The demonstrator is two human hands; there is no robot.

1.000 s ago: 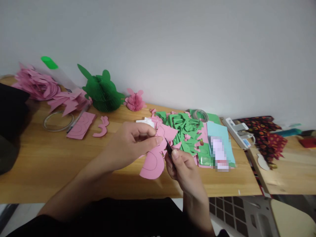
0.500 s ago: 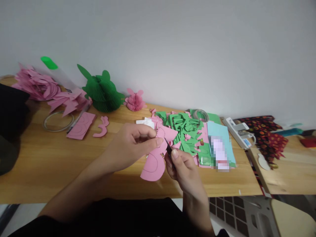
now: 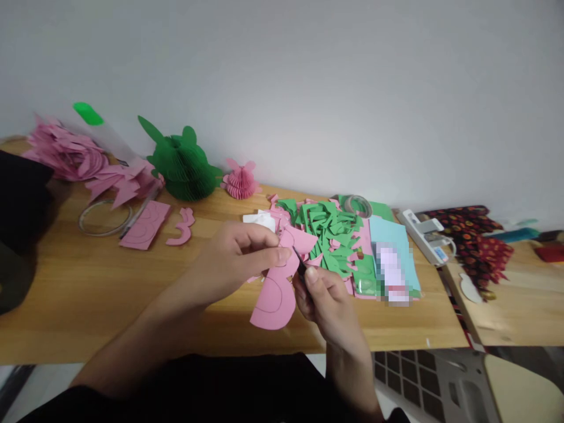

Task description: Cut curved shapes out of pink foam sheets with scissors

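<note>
My left hand (image 3: 238,258) pinches a pink paper piece (image 3: 275,296) with pencilled curves and holds it above the wooden table (image 3: 88,294). My right hand (image 3: 324,299) is closed round small dark scissors (image 3: 300,264), whose blades meet the pink piece at its upper right edge. Just behind my hands lies a heap of green and pink paper scraps (image 3: 330,226).
A green honeycomb paper figure (image 3: 183,164) and a small pink one (image 3: 240,179) stand by the wall. Pink cut-outs (image 3: 145,223), a tape ring (image 3: 103,214) and a pink scrap pile (image 3: 66,155) lie left. Light blue sheets (image 3: 392,252) and a power strip (image 3: 425,235) lie right.
The pink piece has turned slightly and hangs a little lower in my left hand. The scissors have stayed at its edge. Both hands have barely shifted.
</note>
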